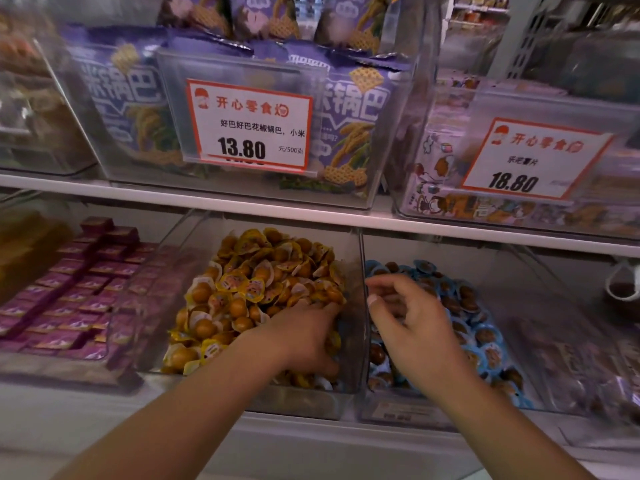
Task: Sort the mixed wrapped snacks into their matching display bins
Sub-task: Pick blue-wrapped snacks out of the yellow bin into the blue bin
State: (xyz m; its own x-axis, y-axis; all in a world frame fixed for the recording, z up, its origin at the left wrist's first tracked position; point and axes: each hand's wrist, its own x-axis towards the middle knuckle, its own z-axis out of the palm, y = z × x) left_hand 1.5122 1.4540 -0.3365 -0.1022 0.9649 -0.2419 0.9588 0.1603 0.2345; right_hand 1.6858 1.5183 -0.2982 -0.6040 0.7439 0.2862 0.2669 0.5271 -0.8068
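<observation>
head view: left hand [304, 337] digs into the yellow snacks [263, 292], grip hidden; right hand [412, 320] hovers loosely curled and empty over the blue snacks [478, 327], just right.

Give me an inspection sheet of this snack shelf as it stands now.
Surface: white shelf carrying clear bins.
Job's things: yellow-wrapped snacks fill the middle bin; blue-wrapped snacks in the right bin.
Clutter: purple packets in the left bin.
Grippers: left hand digs into the yellow snacks; right hand above the blue snacks, fingers loosely curled, nothing visibly held.
Cables: nothing seen.
Surroundings: upper shelf with purple bags and price tags reading 13.80 and 18.80.
</observation>
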